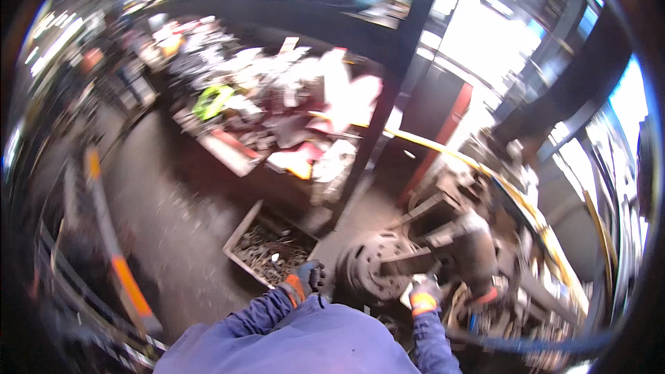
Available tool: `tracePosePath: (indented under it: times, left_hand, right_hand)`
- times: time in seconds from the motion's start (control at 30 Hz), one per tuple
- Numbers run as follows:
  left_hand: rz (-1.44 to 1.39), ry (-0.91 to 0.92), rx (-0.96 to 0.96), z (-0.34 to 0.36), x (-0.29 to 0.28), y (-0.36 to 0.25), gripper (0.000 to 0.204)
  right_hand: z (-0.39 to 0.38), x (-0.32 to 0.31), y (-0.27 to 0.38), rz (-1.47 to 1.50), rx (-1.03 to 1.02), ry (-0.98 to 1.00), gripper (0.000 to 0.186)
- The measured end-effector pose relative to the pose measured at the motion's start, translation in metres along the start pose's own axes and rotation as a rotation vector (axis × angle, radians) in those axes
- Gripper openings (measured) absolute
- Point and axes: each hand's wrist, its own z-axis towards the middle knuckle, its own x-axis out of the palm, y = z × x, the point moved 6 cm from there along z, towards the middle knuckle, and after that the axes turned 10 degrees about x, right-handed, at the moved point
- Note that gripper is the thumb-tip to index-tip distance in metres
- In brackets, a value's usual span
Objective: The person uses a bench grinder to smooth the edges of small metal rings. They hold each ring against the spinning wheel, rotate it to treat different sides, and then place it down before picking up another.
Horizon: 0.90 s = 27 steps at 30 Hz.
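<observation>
My left hand (305,282), in a dark glove with an orange cuff, is curled closed beside the near corner of a box (239,233) of small dark metal pieces. Nothing shows sticking out of its fingers. My right hand (424,295), gloved with an orange band at the wrist, is closed next to the machine's cylindrical head (476,253). Something pale shows at its fingers, too blurred to name. Just left of that hand is a round metal disc (374,264) with holes, under the machine's arm.
A table (232,156) heaped with blurred pale items stands ahead, with a dark post (395,86) at its right. A yellow hose (436,145) crosses above the machine. At left runs an orange-and-grey bar (119,263). A blue hose (526,344) curves at lower right.
</observation>
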Motion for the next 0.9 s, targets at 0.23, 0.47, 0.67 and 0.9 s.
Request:
tracePosePath:
  times: [0.23,0.47,0.67,0.9]
  left_hand:
    - [0.574,-0.001,0.716,-0.113,-0.042,0.009,0.025]
    - [-0.094,-0.224,0.444,-0.166,-0.04,0.098,0.033]
    - [-0.344,-0.195,0.574,-0.192,-0.052,0.093,0.024]
    - [-0.944,-0.086,0.537,-0.258,-0.049,0.045,0.043]
  right_hand:
    - [-0.068,0.101,0.057,0.509,-0.437,0.916,0.04]
    - [-0.15,0.103,0.118,0.581,-0.916,1.148,0.033]
    - [-0.231,0.025,0.134,1.106,-0.51,1.023,0.02]
    - [-0.347,0.031,0.162,1.024,-0.878,0.873,0.02]
